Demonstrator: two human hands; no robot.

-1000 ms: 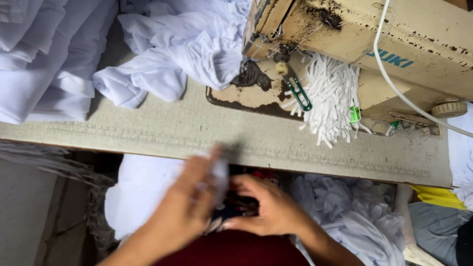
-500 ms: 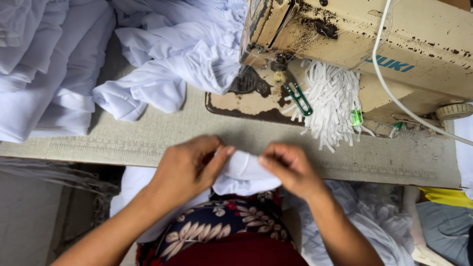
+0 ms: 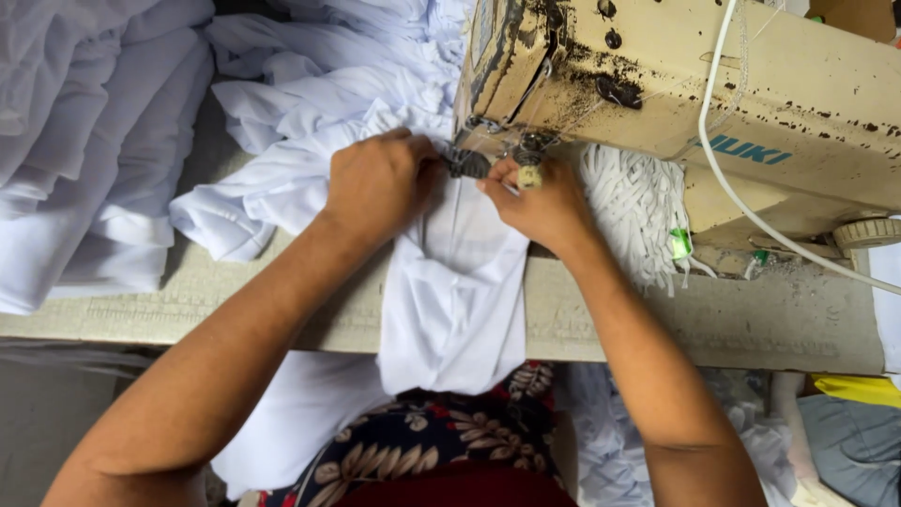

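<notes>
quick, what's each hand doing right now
Left hand: closed, pinching the white cloth garment at the sewing machine's needle.
Right hand: closed, pinching the same garment.

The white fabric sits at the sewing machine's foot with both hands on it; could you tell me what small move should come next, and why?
Probably ease the white fabric a little further under the presser foot. Both the left hand and right hand pinch its edge right at the foot, while most of the cloth hangs over the table edge toward the lap.

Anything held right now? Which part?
Both hands, left hand and right hand, pinch the white fabric piece at its top edge, beneath the sewing machine head.
</notes>
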